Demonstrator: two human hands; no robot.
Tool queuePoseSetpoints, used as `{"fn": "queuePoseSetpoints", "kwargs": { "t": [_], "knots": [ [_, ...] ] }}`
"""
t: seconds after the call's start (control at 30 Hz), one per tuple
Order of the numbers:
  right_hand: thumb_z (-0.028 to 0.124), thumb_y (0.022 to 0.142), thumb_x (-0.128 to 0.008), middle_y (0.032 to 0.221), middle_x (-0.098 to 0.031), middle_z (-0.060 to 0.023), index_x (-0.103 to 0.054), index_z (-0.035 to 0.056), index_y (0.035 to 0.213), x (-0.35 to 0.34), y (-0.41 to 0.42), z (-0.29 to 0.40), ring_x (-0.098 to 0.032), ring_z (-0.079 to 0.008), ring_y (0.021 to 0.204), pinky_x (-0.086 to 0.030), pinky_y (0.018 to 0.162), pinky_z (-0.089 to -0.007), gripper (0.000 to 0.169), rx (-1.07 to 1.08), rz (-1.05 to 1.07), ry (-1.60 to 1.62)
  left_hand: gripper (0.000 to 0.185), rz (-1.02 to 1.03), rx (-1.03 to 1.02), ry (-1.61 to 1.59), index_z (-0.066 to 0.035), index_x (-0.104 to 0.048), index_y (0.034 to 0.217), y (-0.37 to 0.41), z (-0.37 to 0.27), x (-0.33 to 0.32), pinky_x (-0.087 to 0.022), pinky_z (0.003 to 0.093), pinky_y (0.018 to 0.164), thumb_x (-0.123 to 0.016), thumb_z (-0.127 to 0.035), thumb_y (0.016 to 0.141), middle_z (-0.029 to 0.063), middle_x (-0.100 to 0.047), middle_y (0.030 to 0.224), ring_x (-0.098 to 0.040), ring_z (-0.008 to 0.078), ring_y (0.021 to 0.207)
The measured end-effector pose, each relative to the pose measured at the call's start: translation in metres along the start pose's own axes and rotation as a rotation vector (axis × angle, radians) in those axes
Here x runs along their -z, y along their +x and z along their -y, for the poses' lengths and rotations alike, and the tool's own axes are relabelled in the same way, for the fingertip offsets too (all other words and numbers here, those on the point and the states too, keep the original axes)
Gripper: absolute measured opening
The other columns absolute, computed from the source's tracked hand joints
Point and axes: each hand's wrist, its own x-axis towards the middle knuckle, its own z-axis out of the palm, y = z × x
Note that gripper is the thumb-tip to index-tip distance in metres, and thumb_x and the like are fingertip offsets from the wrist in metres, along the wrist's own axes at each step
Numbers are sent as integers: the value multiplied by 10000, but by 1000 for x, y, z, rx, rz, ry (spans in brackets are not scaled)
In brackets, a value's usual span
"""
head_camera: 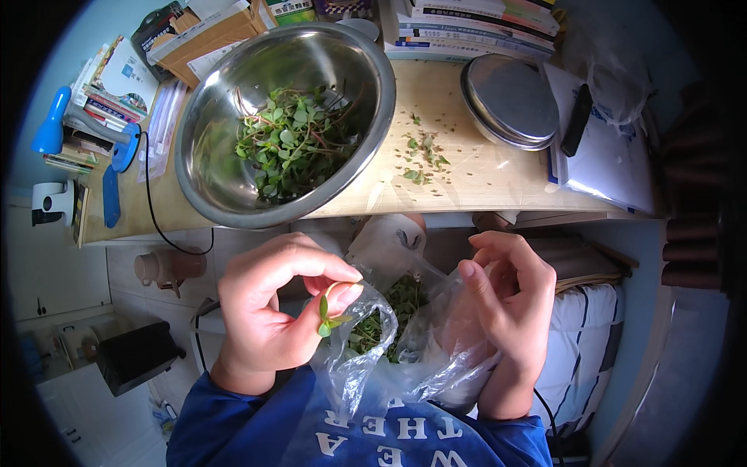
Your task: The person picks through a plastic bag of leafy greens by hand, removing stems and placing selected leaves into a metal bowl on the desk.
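Note:
My left hand [280, 303] pinches a small green leafy sprig [327, 318] between thumb and forefinger, its thin stem bent up to the fingertips. To the right, my right hand [510, 300] has its thumb and fingers apart, with nothing seen between them. Below and between both hands, a clear plastic bag [365, 373] lies over the lap, partly filled with leafy green stems [397, 309]. On the table, a large steel basin [382, 117] holds a heap of similar round-leaved stems [292, 137]. Small leaf scraps [426, 157] are scattered on the wood to its right.
The wooden table [356, 198] carries a round metal container [510, 105], a black elongated device [576, 119] on white packaging, stacked books [473, 29], a cardboard box [216, 41] and a blue desk lamp [122, 146]. Its black cable hangs over the table's front edge at the left.

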Motion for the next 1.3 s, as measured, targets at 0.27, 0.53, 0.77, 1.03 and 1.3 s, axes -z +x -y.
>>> {"fn": "queuePoseSetpoints", "kwargs": {
  "t": [0.27, 0.53, 0.77, 1.03, 1.3],
  "knots": [
    [48, 858, -784, 776, -651, 4, -689, -39, 1061, 2, 0, -2, -403, 6, 585, -289, 513, -173, 241, 3, 78, 28, 66, -335, -15, 67, 24, -679, 902, 29, -14, 19, -475, 229, 651, -707, -33, 883, 65, -685, 804, -630, 104, 722],
    [81, 777, -829, 669, -639, 16, -712, 39, 934, 0, -3, -2, -459, -97, 495, -361, 561, -265, 200, -1, 4, -9, 330, -281, -103, 722, 21, -691, 1182, 39, -14, 13, -468, 242, 794, -743, -81, 872, 121, -684, 1150, -600, 156, 979],
    [98, 775, -830, 644, -635, 15, -717, 69, 886, 3, -3, 3, -469, -115, 460, -368, 555, -288, 162, -32, 37, -38, 93, 551, -85, 324, -59, -665, 826, -16, 53, -70, -519, 427, 679, -745, -54, 780, 90, -646, 770, -663, 307, 740],
    [30, 852, -803, 674, -578, 42, -715, -32, 972, 2, -4, -1, -364, 18, 543, -237, 481, -191, 161, 1, 57, 31, 166, 709, -146, 666, -79, -704, 855, -36, 102, -103, -553, 431, 694, -726, -94, 692, 85, -666, 890, -693, 308, 837],
    [34, 852, -804, 703, -614, 28, -712, -28, 958, 3, -6, -3, -356, 16, 540, -236, 476, -195, 153, -3, 57, 41, 126, 606, -12, 518, -96, -700, 834, -31, 85, -74, -544, 436, 695, -775, -99, 733, 50, -676, 941, -683, 298, 870]
  ]
}}
